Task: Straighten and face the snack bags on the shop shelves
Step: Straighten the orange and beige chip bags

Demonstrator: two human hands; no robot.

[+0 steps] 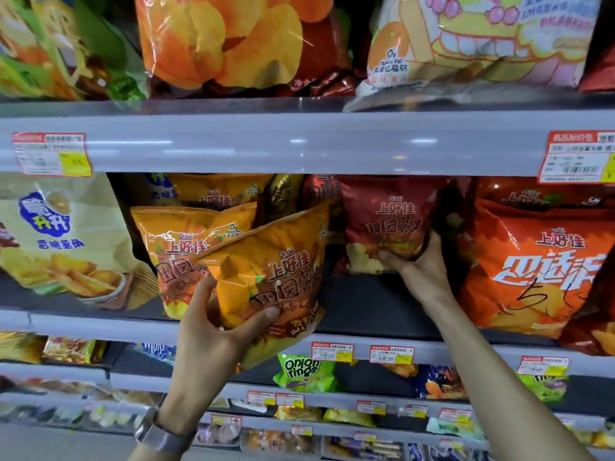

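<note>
Head view: an orange snack bag [276, 261] is gripped low down by the curled fingers of the left hand [213, 331], tilted over the front edge of the middle shelf [359, 304]. A dark red bag [389, 214], set back on that shelf, is pinched at its base by the right hand [419, 271]

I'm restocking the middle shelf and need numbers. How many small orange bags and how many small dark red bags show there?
Small orange bags: 3
Small dark red bags: 2
Total: 5
</note>
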